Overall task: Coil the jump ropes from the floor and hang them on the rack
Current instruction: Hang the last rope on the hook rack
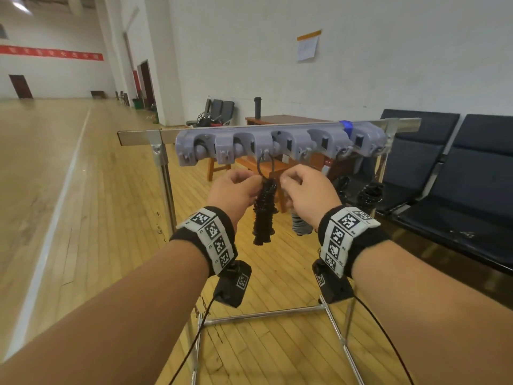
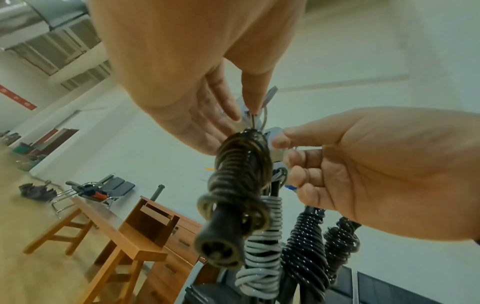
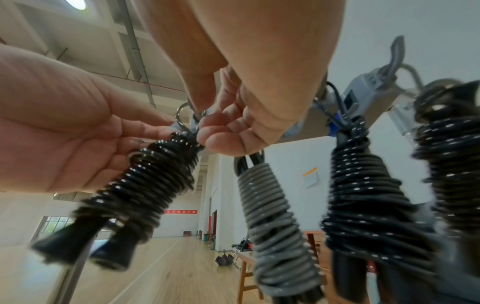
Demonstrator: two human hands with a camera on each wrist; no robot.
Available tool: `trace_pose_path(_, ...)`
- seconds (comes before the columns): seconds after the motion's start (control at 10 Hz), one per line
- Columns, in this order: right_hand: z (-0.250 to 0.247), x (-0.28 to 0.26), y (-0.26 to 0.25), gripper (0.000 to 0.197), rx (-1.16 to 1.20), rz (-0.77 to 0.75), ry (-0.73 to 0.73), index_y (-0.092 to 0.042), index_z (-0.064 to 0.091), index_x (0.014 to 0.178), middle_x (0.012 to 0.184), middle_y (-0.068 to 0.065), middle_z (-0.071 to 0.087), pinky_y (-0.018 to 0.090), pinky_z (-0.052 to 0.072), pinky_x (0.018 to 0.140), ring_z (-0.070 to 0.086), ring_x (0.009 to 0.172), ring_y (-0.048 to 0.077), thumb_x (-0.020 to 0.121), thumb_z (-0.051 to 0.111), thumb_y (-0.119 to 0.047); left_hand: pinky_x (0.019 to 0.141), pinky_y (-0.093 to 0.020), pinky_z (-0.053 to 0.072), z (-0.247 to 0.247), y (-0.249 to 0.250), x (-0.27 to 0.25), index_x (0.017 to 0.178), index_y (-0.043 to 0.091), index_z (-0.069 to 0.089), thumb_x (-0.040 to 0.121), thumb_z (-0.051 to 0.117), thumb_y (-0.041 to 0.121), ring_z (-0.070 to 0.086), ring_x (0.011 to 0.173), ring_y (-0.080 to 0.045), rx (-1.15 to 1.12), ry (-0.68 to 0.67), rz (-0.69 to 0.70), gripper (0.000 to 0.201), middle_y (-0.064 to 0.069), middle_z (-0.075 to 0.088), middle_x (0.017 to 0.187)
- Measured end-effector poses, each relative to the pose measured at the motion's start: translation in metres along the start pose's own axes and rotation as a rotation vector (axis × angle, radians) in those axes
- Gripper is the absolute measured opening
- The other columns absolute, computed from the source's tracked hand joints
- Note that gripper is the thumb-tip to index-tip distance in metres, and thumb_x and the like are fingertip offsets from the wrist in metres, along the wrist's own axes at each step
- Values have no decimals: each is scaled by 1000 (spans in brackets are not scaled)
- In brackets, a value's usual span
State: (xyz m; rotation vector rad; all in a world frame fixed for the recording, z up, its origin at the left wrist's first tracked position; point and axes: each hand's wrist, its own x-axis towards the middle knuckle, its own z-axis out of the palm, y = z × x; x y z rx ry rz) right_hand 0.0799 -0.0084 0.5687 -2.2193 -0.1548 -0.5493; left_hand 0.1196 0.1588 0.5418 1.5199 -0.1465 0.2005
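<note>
A black jump rope point(image 1: 263, 209), wound into a tight coil with both handles pointing down, hangs by a thin loop from a middle hook of the grey hook strip point(image 1: 277, 143) on the metal rack. My left hand point(image 1: 254, 180) and right hand point(image 1: 286, 180) pinch that loop just above the coil, one on each side. The left wrist view shows the coil point(image 2: 241, 174) below my left hand point(image 2: 244, 117), with the right hand point(image 2: 283, 144) beside it. In the right wrist view my right hand point(image 3: 202, 123) pinches the top of the coil point(image 3: 145, 185).
A grey coiled rope point(image 3: 275, 226) and two black coiled ropes point(image 3: 369, 195) hang on hooks to the right. Dark blue seats point(image 1: 458, 176) stand at the right, a wooden desk point(image 1: 277, 120) behind the rack. The rack's base bar point(image 1: 263, 314) lies on the wooden floor.
</note>
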Motion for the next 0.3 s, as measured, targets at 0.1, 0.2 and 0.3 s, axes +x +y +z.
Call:
trace_pose_path(0.1, -19, -24, 4, 13, 26, 24, -12, -30, 66, 99, 82, -5, 70, 35, 59, 68, 69, 65, 9, 103, 54, -32, 87, -40, 62, -4, 8, -27, 98, 22, 74, 98, 70, 21, 72, 96, -21, 83, 57, -10, 5, -4, 75, 103)
trace_pose_path(0.2, -41, -43, 6, 15, 29, 47, -32, -28, 68, 96, 81, -4, 71, 30, 58, 62, 67, 59, 4, 103, 55, -32, 83, -38, 63, -7, 17, -53, 100, 17, 74, 100, 67, 15, 75, 94, -21, 50, -18, -20, 7, -8, 78, 106)
trace_pose_path(0.3, -73, -59, 3, 18, 75, 14, -38, -23, 72, 93, 79, 1, 73, 24, 58, 57, 67, 60, 8, 102, 57, -27, 79, -37, 63, -7, 21, -77, 104, 14, 74, 101, 67, 15, 75, 83, -20, 46, -121, -13, 8, -7, 79, 98)
